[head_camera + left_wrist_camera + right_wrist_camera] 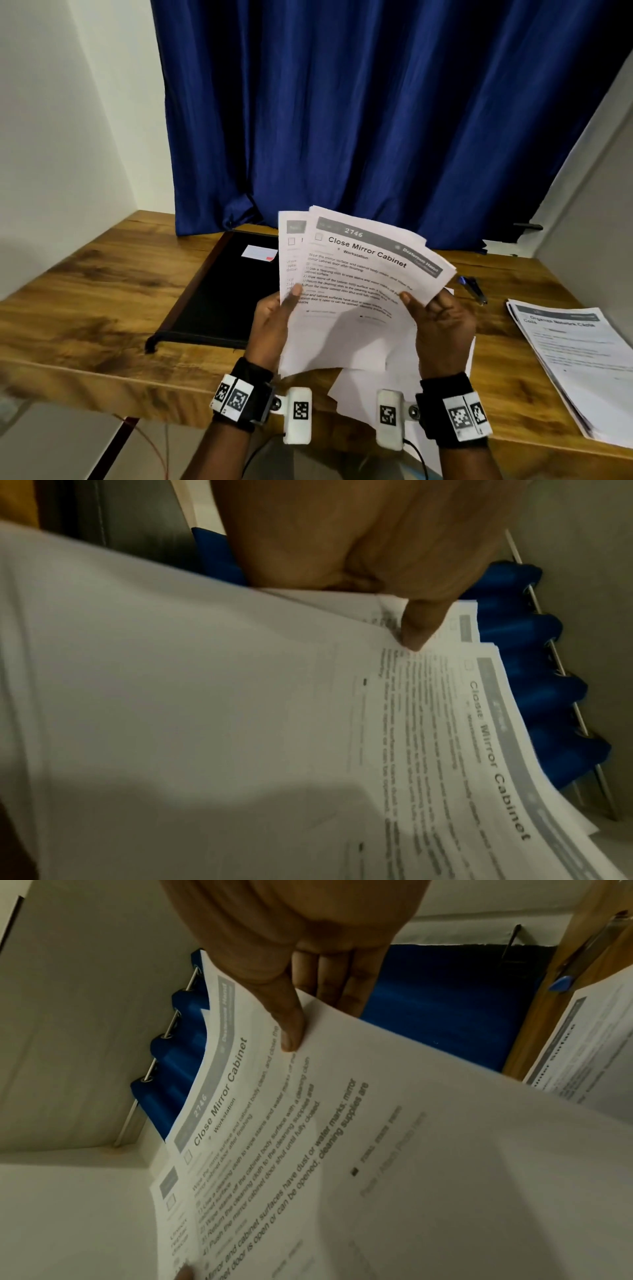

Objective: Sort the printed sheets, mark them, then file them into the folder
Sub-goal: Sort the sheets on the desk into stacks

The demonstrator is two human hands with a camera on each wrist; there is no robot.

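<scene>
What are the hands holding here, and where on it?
Both hands grip a fanned bundle of white printed sheets: left hand at its left edge, right hand at its right edge.

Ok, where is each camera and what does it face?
Head: looks down at the desk; both hands and wristbands show, holding the sheets.
Left wrist: looks along the left thumb on the sheets.
Right wrist: looks along the right thumb.
All share the "Close Mirror Cabinet" page and blue curtain.

Folder (219,294) left, stack (575,359) right (pen (472,287) between)
</scene>
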